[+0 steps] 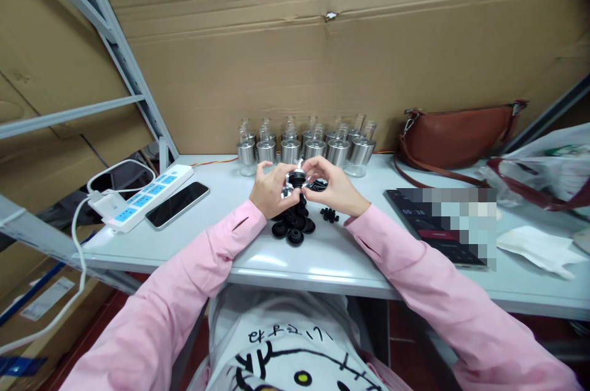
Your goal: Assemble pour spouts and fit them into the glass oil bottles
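Note:
Between my two hands is a bottle stopper (297, 179) with a silvery metal top and black ribbed rings below. My left hand (273, 188) grips it from the left with thumb and fingers closed. From the right, my right hand (332, 184) pinches it too, fingertips at its top and thumb low down. Right under my hands lies a heap of round black rubber caps (295, 224). Small black pieces (329, 214) sit in a little cluster to the right of the heap. Some shiny metal parts behind the fingers are mostly hidden.
Glass bottles with steel sleeves (291, 150) stand in rows at the back. On the left lie a power strip (152, 197) and a phone (177, 205). To the right are a brown bag (454, 138), a dark tablet (428, 225), a tissue (537, 246) and a clear plastic bag (548, 163).

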Demonstrator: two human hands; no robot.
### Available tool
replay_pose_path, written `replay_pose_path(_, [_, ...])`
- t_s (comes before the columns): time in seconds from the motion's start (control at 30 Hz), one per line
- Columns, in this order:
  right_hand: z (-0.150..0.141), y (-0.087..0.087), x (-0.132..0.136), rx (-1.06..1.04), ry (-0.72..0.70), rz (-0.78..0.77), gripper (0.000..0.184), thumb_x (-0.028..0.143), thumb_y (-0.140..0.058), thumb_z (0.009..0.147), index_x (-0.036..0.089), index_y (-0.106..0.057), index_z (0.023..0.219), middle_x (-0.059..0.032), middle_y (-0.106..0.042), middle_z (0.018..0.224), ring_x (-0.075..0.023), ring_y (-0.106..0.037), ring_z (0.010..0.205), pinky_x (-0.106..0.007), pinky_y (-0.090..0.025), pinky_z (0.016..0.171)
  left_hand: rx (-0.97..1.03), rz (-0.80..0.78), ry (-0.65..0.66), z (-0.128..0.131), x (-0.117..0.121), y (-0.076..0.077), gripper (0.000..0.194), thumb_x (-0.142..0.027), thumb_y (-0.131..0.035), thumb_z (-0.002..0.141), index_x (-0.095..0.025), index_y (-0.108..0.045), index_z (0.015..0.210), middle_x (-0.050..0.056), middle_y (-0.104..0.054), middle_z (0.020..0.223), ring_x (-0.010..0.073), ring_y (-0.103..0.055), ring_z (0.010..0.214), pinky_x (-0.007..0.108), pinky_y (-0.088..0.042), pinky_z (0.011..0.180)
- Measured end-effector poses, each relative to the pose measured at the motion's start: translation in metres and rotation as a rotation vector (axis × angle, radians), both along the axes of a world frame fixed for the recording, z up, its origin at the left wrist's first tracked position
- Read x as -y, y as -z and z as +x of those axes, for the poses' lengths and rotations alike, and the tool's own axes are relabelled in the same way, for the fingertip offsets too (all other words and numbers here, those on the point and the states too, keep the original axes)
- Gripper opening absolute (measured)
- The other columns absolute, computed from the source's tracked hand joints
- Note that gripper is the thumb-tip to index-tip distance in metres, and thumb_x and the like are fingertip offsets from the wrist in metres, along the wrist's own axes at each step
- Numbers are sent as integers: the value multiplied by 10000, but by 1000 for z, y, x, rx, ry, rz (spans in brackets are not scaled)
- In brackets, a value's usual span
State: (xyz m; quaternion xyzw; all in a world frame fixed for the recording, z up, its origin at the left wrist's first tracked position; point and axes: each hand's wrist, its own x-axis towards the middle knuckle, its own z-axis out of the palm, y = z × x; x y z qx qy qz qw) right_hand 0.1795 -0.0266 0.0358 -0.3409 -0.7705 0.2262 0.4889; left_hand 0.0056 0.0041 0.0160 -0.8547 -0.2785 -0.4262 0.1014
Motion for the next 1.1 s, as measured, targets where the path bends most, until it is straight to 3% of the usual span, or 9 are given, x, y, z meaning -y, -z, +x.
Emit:
replay_pose_path(0.23, [-2,-2,3,15,27,-25,307,144,-609,629,205,-453,886,19,-535,768,-123,-540,637,-287,-460,668,5,47,38,0,-1,2,307,-291,-470,765,-173,-447,1047,5,-639,859,123,-540,585,413,-300,930])
replay_pose_path(0.57, [-2,-3,5,45,70,-59,288,171,-617,625,211,-451,857,50,-484,666,-99,-466,535,-263,-408,584,-11,52,21,0,-1,1,267,-300,-460,775,-180,-451,1014,15,-641,858,163,-575,714,414,-301,931])
replay_pose_path(0.77, [-4,-4,5,16,37,-47,258,162,-589,625,204,-449,838,16,-492,808,-67,-413,527,-233,-378,515,-43,25,14,-1,-1,1,258,-336,-443,802,-180,-463,1005,11,-637,815,170,-574,719,424,-297,934])
replay_pose_path(1.1, [-3,-2,3,22,37,-56,238,154,-581,630,204,-433,809,33,-476,775,-51,-382,495,-233,-387,517,-43,6,25,-1,1,0,230,-350,-407,843,-177,-479,977,-3,-624,755,161,-561,674,422,-293,934])
